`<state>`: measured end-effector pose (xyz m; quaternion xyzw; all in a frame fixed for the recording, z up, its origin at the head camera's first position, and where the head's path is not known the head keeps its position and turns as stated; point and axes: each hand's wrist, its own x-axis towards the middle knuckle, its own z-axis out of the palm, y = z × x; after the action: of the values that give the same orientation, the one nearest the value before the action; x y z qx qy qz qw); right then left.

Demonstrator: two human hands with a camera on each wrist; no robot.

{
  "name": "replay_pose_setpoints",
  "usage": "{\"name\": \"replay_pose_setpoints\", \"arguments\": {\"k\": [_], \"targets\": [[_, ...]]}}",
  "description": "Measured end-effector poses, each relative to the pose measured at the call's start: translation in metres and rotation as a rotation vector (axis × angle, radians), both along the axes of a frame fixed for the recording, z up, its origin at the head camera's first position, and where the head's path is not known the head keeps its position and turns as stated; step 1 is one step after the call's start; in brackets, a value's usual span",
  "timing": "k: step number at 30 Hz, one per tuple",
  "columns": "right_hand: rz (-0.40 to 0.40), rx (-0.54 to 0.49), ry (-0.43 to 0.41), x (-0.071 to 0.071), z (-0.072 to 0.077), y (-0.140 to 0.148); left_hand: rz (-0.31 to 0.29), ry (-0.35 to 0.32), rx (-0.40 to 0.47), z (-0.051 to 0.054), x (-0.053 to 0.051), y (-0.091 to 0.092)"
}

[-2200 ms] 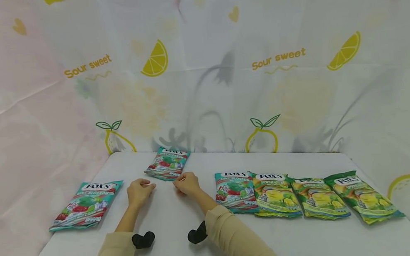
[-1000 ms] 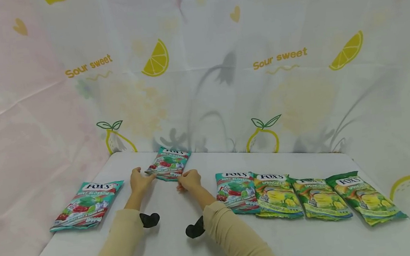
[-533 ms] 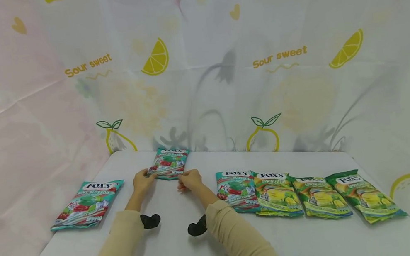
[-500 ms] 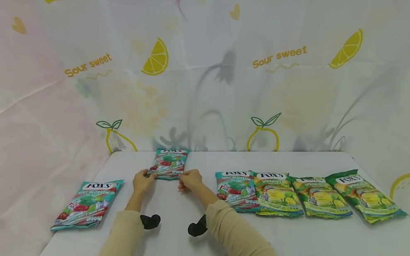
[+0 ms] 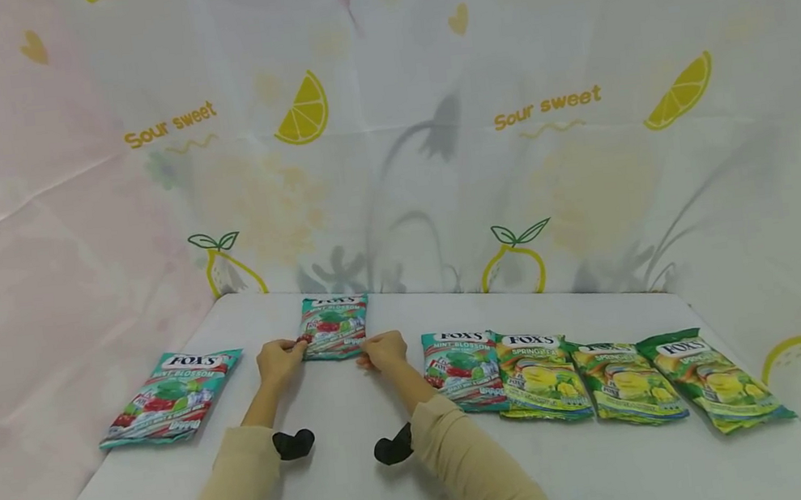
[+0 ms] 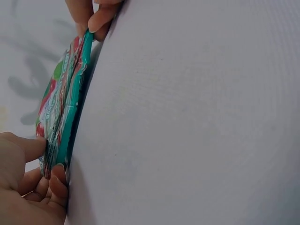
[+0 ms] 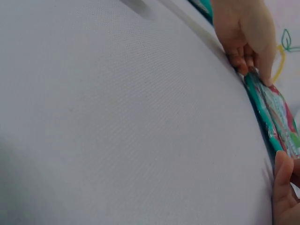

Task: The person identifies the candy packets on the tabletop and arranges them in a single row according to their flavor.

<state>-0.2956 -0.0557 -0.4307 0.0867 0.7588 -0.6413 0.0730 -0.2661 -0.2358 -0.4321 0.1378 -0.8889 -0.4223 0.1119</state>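
Note:
A teal candy bag [image 5: 335,328] with cherry and mint print lies near the back of the white table, between my two hands. My left hand [image 5: 280,363] pinches its near left corner, thumb on top and fingers beneath, as the left wrist view shows with the bag [image 6: 61,103] side-on. At the near right corner, my right hand [image 5: 385,353] pinches the bag's edge between thumb and fingers. In the right wrist view the bag [image 7: 272,112] appears at the right edge, its near seam just over the tabletop. The fingers under the bag are partly hidden.
Another teal candy bag [image 5: 172,396] lies at the left edge of the table [image 5: 352,483]. On the right a row holds a teal bag [image 5: 463,371] and yellow-green bags [image 5: 543,377], some overlapping. A printed cloth [image 5: 387,121] hangs behind.
Both hands, first apart from the bag, have come to its near corners and taken hold. The bag has shifted slightly toward me and turned straighter. The other bags stay put.

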Motion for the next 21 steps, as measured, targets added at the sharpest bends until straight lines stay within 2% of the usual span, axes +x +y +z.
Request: {"name": "replay_pose_setpoints", "arguments": {"k": [10, 16, 21], "targets": [[-0.006, -0.164, -0.035, 0.008, -0.003, 0.008, -0.021, -0.003, 0.009, -0.001, 0.012, 0.004], [0.004, -0.171, -0.048, 0.015, -0.003, 0.010, -0.031, 0.016, 0.003, -0.002, 0.020, 0.005], [0.041, -0.141, -0.056, 0.022, -0.002, 0.010, -0.041, 0.031, 0.006, -0.001, 0.031, 0.006]]}}
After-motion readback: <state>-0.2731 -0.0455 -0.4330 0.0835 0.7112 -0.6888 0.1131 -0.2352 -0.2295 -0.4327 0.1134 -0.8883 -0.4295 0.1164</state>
